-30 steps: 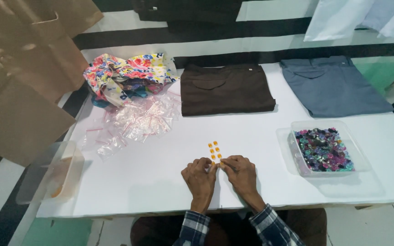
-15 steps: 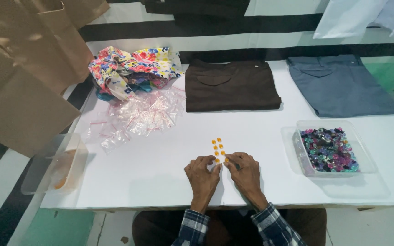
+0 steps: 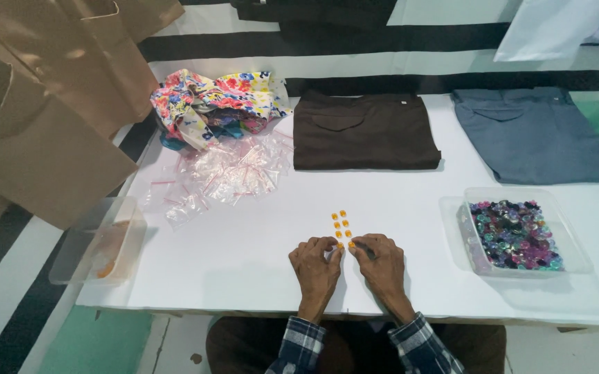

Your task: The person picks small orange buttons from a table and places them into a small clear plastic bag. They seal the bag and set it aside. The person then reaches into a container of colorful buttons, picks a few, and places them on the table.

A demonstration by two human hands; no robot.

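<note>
Several small orange pieces (image 3: 341, 224) lie in two short columns on the white table (image 3: 244, 263), near its front edge. My left hand (image 3: 315, 268) and my right hand (image 3: 382, 264) rest side by side just below them. Both hands have curled fingers, and their fingertips pinch at the lowest pair of orange pieces. Something small and dark shows under my right fingers, too small to identify.
A clear tray of mixed coloured beads (image 3: 514, 234) stands at the right. At the back are folded brown trousers (image 3: 365, 131), folded grey-blue trousers (image 3: 538, 135) and floral cloth (image 3: 216, 104). Small clear zip bags (image 3: 223, 173) lie scattered. A clear tub (image 3: 102, 242) sits at the left edge.
My hands have stayed at the near end of the orange columns, with only small finger movements. The view has shifted slightly.
</note>
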